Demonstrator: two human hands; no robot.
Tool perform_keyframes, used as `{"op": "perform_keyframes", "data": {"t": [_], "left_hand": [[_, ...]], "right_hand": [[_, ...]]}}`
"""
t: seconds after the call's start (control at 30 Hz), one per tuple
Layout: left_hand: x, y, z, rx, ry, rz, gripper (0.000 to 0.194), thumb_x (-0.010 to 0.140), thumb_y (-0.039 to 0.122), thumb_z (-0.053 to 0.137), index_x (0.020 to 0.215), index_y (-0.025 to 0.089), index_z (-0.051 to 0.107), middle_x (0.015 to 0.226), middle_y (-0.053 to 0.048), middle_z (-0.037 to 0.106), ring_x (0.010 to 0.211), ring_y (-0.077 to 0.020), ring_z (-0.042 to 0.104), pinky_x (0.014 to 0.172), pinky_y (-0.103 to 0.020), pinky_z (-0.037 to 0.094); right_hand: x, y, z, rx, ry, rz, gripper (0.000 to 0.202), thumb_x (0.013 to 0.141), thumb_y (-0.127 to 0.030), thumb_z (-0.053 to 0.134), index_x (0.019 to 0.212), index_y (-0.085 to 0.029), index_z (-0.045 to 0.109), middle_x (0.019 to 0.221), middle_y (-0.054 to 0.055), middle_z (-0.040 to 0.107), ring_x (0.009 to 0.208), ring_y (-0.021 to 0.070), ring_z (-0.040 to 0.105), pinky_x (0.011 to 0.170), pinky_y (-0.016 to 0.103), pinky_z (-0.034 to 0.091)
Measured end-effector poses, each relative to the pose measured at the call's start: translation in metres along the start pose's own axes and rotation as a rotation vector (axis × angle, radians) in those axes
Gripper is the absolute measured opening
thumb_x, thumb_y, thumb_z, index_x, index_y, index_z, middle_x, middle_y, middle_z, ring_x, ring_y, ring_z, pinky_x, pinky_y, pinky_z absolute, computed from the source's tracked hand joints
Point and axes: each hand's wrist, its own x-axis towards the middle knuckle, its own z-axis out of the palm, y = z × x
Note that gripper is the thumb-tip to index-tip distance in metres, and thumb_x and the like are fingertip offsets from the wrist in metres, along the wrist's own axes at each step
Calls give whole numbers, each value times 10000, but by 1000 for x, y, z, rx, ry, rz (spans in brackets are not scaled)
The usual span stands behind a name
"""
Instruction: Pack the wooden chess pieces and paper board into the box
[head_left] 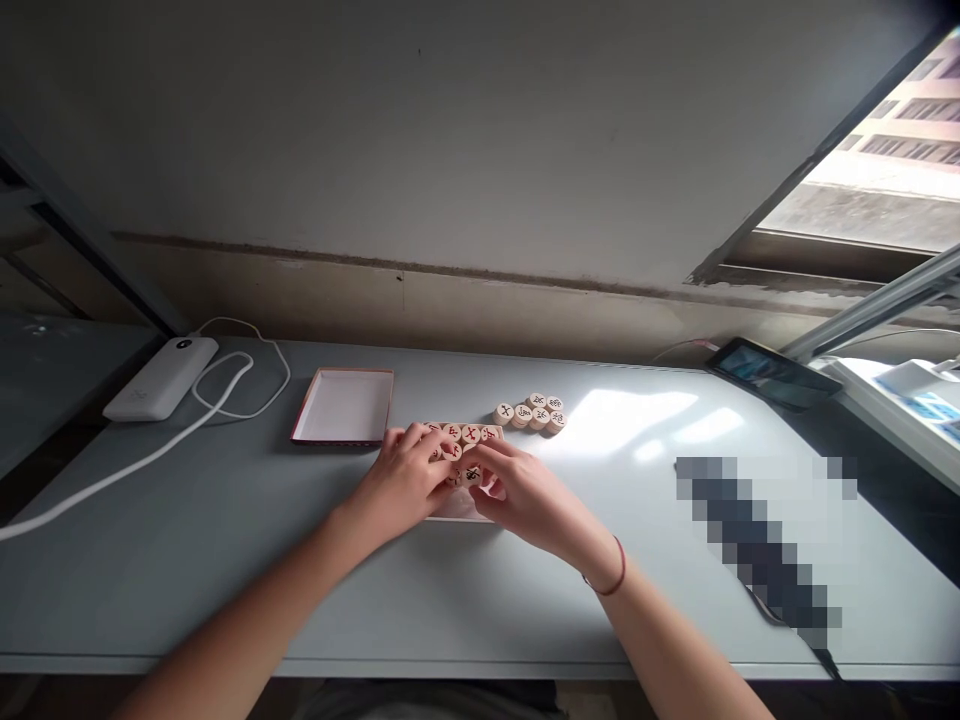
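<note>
Forearms come in from the near edge, red cord on the right wrist. Left hand is over the box's left side, fingers bent onto the pieces there; can't tell if it grips one or just steadies. Right hand is at the right side, thumb and fingertips curled round a dark-marked piece; can't confirm a real pinch. Both hands work close together inside a small opening.

Open box sits on the counter under the hands: round pieces with red characters along the far side, bare floor at the near side.

Risks: fingertips crowd, so one hand could nudge a piece the other is setting. Weak or off-centre pinch could let the dark-marked piece tip or drop. Wrist pressure on the wall could slide the box; its far right corner is just beside the loose pieces, some apparently stacked, so a bump could topple or scatter them. Round edges mean they could roll.

Shallow lid, open side up, is left of the box; an elbow swing could shift it. Power bank and cable are farther left, low snag risk.
</note>
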Motion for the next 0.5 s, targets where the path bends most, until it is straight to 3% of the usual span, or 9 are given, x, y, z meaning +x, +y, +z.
{"op": "perform_keyframes", "data": {"t": [0.13,0.27,0.37,0.5], "left_hand": [[0,-7,-6,-52,-46,-28,94,869,268,600,868,231,687,1097,-60,594,1023,-243,484,873,-394,400],[0,-10,-13,-78,-53,-54,107,868,299,608,943,234,648,1073,-50,595,1006,-232,492,865,-372,399],[-1,-11,-14,-60,-69,-59,107,872,309,594,939,234,630,1038,-43,595,989,-232,495,841,-367,394],[-2,-12,-12,-28,-99,-51,47,842,201,574,880,215,596,1050,-44,588,982,-228,495,825,-354,388]], "right_hand": [[3,-2,10,-121,51,-17,91,839,-127,557,871,-199,602,884,35,599,649,125,544,581,256,454],[4,1,16,-232,59,-90,93,886,-187,551,945,-207,620,945,56,615,731,152,581,552,241,413],[3,2,16,-337,19,-74,147,882,-204,566,1021,-220,610,939,58,625,683,148,581,495,228,331],[1,2,15,-433,-66,-12,137,892,-184,521,1009,-220,583,807,32,644,573,133,552,461,238,221]]}}
